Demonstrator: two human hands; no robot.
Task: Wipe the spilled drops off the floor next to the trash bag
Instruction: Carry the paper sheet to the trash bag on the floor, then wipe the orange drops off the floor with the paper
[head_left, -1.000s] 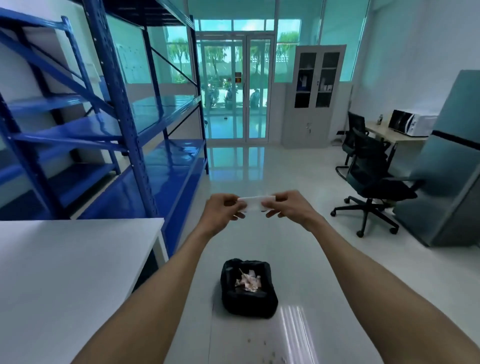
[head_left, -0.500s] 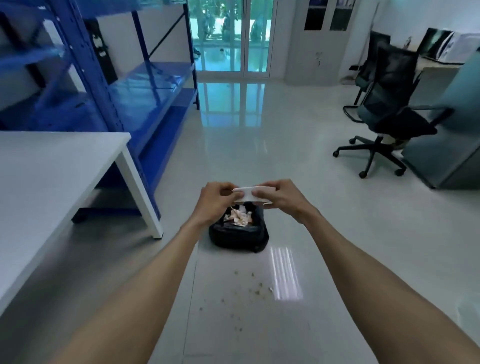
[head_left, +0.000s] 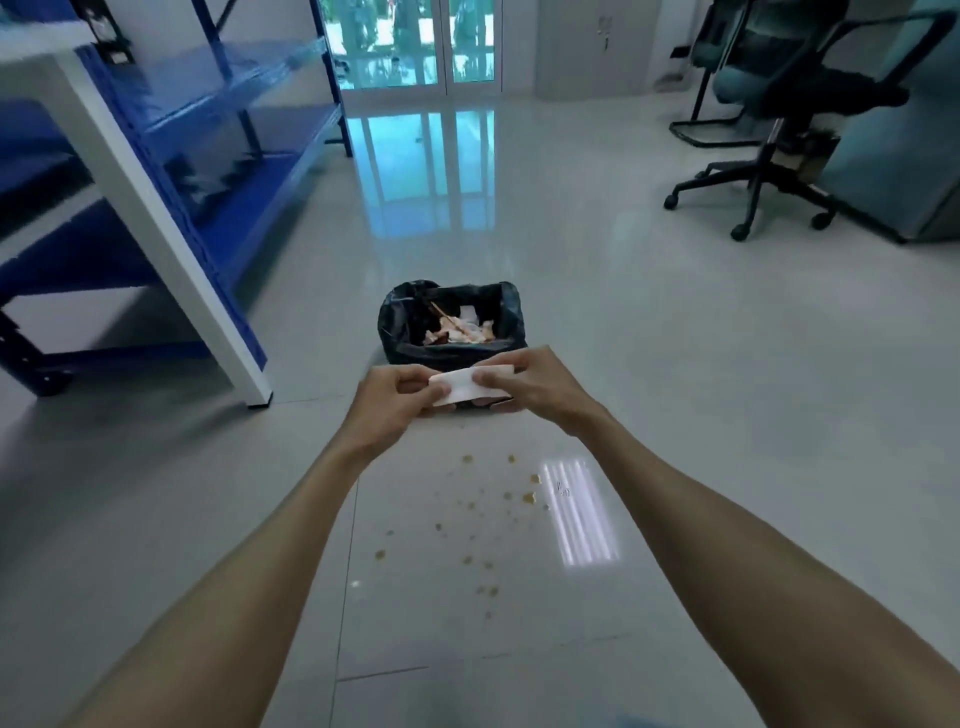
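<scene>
A folded white tissue is pinched between my left hand and my right hand, held in the air just in front of the black trash bag. The bag stands open on the floor with scraps of waste inside. Several small brownish drops are scattered on the glossy tile on the near side of the bag, below and a little right of my hands.
A white table leg and blue metal shelving stand on the left. A black office chair on wheels is at the right rear. Glass doors are at the far end.
The view has tilted down and moved closer to the bag. My hands, still holding the tissue, have dropped from above the bag to in front of it; more drops are in view.
</scene>
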